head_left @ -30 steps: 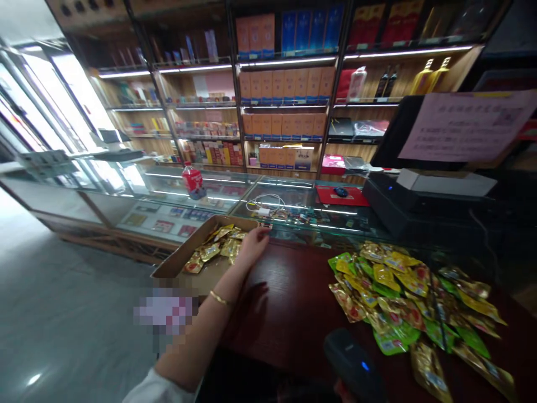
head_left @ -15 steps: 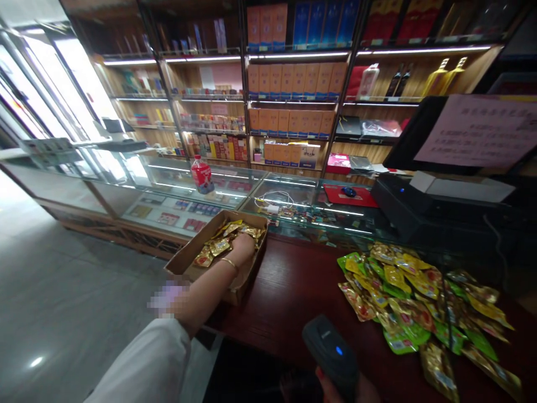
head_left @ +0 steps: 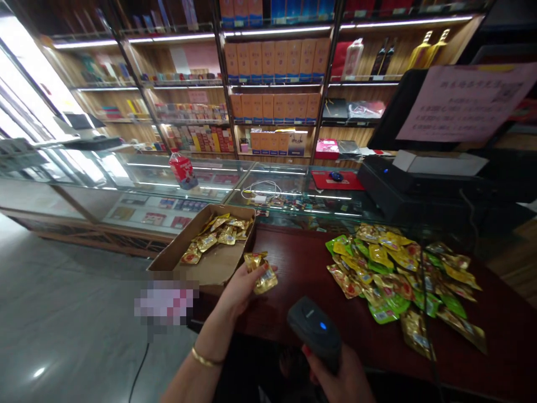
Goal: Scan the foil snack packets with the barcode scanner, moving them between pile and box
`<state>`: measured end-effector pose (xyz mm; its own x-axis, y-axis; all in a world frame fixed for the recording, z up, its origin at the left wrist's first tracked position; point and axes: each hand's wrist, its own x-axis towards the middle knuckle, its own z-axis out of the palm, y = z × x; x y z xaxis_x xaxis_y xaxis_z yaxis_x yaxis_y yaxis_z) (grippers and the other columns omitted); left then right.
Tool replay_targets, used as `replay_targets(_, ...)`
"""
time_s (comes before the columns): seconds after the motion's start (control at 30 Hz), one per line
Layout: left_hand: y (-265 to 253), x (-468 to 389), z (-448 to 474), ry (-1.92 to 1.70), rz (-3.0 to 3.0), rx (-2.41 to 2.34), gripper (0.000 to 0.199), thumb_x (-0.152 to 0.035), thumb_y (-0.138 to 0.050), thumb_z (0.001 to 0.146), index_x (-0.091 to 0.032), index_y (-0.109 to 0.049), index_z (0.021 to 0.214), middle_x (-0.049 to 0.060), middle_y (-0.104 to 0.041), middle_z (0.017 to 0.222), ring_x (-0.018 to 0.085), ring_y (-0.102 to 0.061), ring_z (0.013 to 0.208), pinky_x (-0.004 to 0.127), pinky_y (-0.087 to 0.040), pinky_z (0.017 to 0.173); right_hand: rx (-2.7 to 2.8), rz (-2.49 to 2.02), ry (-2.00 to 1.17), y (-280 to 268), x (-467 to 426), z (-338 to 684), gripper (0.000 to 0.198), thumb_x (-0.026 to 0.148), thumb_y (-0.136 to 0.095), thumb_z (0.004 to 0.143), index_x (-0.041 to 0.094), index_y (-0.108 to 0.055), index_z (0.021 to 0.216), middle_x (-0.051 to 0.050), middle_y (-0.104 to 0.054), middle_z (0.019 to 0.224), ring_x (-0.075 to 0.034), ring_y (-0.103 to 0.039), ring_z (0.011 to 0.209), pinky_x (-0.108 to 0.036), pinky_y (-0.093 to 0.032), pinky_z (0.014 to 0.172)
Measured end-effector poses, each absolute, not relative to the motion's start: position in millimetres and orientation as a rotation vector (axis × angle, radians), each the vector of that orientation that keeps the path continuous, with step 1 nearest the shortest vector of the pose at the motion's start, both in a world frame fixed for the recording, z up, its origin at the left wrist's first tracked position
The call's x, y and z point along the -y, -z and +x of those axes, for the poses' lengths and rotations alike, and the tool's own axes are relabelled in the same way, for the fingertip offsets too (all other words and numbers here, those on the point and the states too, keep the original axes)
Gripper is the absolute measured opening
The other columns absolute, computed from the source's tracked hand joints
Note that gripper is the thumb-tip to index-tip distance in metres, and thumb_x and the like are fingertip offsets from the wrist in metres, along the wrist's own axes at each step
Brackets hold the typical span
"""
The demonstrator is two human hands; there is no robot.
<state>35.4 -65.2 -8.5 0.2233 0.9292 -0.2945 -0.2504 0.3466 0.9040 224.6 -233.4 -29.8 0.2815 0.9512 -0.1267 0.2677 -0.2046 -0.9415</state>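
Between the thumb and fingers of my left hand [head_left: 238, 292] is a gold foil snack packet [head_left: 264, 275], held over the dark red counter just right of the cardboard box [head_left: 172, 252]. More gold packets [head_left: 226, 234] lie inside that box, mostly toward its far end. My right hand [head_left: 342, 375] is wrapped round the handle of a black barcode scanner [head_left: 314, 327] with a lit blue light. The scanner's head points toward the left hand's packet, with a gap between them. A pile of gold, yellow and green packets [head_left: 377, 274] lies on the counter at the right.
A glass display counter [head_left: 226, 184] runs behind the box, with a red-labelled bottle [head_left: 183, 169] on it. A mouse on a red mat [head_left: 338, 180] sits near the black monitor and till [head_left: 419, 184]. A cable [head_left: 424, 302] hangs across the packet pile.
My left hand has come out of the cardboard box with a gold packet and moved right over the counter. My right hand still holds the scanner. The view has shifted slightly.
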Motion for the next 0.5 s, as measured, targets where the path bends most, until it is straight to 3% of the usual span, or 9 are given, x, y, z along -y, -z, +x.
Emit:
replay_targets(0.17, 28, 73, 54, -0.929, 0.677, -1.018, 0.023, -0.031, -0.069, 0.090, -0.014, -0.061, 0.103, 0.014, -0.077, 0.091, 0.024, -0.076, 0.079, 0.032, -0.061, 0.068, 1.145, -1.693, -1.043, 37, 239, 233, 0.044, 0.064, -0.066, 0.077, 0.021, -0.067, 0.068, -0.006, -0.072, 0.056, -0.022, -0.068, 0.053, -0.027, -0.051, 0.055)
replay_targets(0.5, 31, 78, 56, -0.926, 0.705, -1.030, 0.027, -0.033, -0.070, 0.090, -0.014, -0.061, 0.108, 0.012, -0.077, 0.091, 0.022, -0.076, 0.079, 0.031, -0.061, 0.071, 1.184, -1.678, -1.056, 38, 243, 238, 0.042, 0.059, -0.062, 0.080, 0.019, -0.071, 0.071, -0.007, -0.073, 0.058, -0.023, -0.069, 0.055, -0.028, -0.052, 0.057)
